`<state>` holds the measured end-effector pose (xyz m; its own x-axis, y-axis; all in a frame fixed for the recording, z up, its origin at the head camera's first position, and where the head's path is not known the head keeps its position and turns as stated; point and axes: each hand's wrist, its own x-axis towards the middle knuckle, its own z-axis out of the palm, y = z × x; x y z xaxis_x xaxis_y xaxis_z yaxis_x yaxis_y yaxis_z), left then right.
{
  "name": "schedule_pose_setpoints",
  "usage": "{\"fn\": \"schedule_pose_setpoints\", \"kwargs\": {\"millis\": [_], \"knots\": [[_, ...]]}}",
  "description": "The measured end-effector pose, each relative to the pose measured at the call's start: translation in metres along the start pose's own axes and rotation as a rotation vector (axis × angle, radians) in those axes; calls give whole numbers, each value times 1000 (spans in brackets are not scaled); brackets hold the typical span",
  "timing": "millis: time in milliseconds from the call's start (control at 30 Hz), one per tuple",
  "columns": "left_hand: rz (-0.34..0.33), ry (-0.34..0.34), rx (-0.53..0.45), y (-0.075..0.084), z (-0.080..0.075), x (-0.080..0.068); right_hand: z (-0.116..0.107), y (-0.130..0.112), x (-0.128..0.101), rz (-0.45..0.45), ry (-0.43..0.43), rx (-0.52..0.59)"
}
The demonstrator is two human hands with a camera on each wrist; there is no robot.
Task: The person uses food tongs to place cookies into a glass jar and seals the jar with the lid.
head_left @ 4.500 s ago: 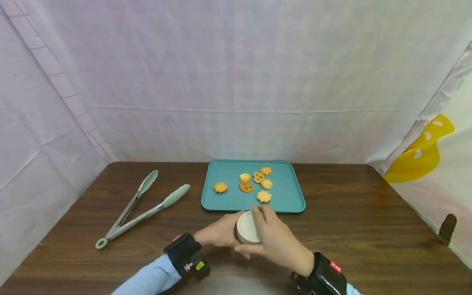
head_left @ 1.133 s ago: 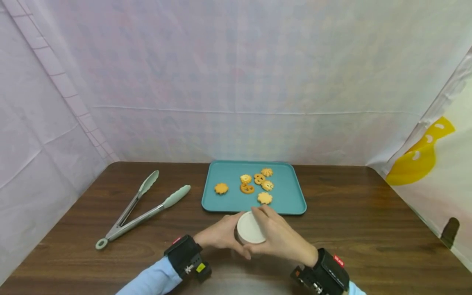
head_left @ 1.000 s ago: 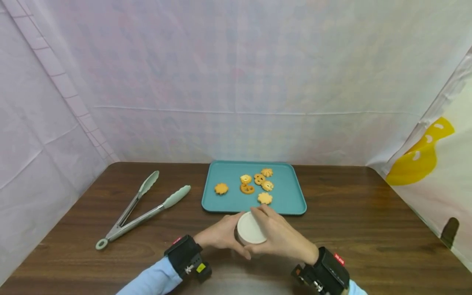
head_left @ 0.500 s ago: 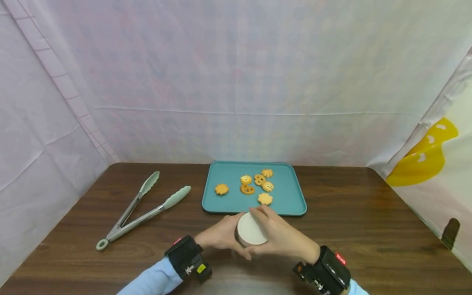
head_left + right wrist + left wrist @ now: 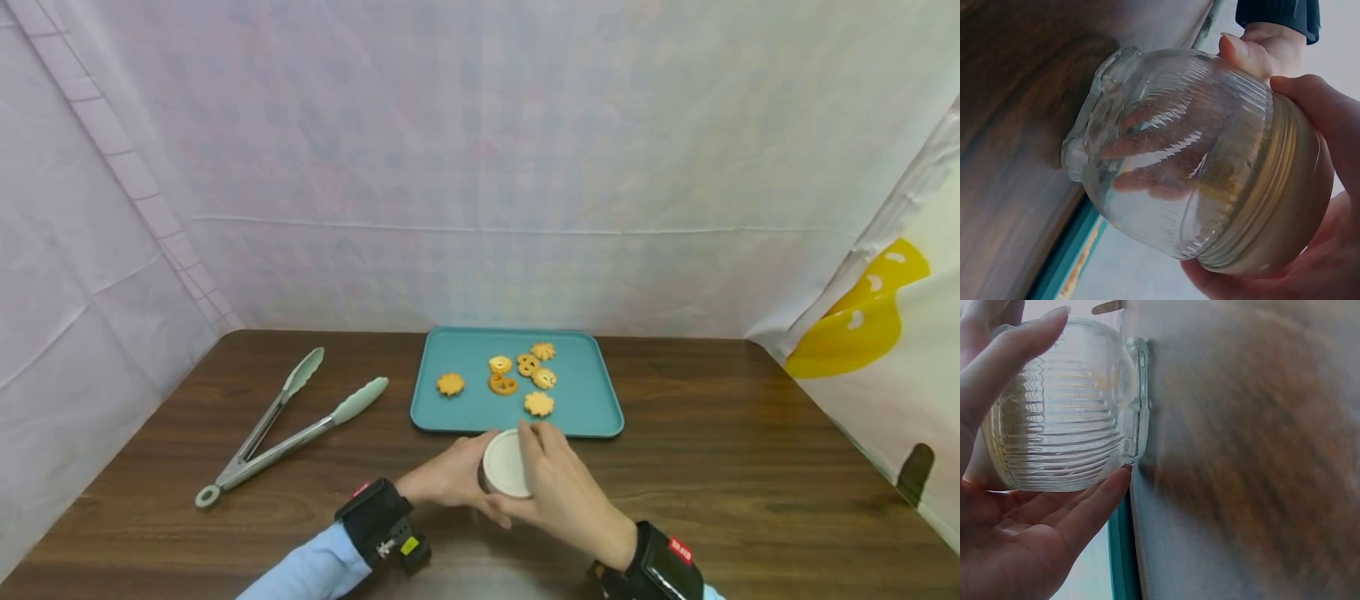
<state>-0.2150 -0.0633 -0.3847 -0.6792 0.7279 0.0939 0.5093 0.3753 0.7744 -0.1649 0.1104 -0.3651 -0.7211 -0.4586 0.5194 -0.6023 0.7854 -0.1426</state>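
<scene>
A ribbed clear glass jar (image 5: 1072,419) stands upright at the front middle of the table, with a cream-white lid (image 5: 504,467) on top. My left hand (image 5: 450,475) holds the glass body from the left, thumb on the near side and fingers spread along the far side. From the right, my right hand (image 5: 566,496) grips the lid's edge between thumb and fingers. Through the glass, the right wrist view shows the left fingers behind the jar. No contents show in the glass.
Just beyond the jar lies a teal tray (image 5: 585,400) with several cookies, among them a flower-shaped cookie (image 5: 538,404) and a pretzel-shaped cookie (image 5: 502,384). Spread tongs (image 5: 300,433) with pale green tips rest at the left. A white cloth (image 5: 480,167) hangs behind the table (image 5: 705,433).
My right hand has turned on the lid: its wrist has dropped lower and its fingers have shifted right along the lid's edge. The left hand keeps its hold on the jar.
</scene>
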Motion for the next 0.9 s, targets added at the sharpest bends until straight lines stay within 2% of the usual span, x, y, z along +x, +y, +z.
{"fn": "schedule_pose_setpoints", "kwargs": {"millis": [400,633,900], "knots": [[0,-8,-19,-1,0,-1,-2,11,3,-30,-105,132],[6,-3,2,-1,0,0,-5,19,5,-84,-153,220],[27,-5,-8,-1,0,-1,-7,32,9,-133,-264,361]]}}
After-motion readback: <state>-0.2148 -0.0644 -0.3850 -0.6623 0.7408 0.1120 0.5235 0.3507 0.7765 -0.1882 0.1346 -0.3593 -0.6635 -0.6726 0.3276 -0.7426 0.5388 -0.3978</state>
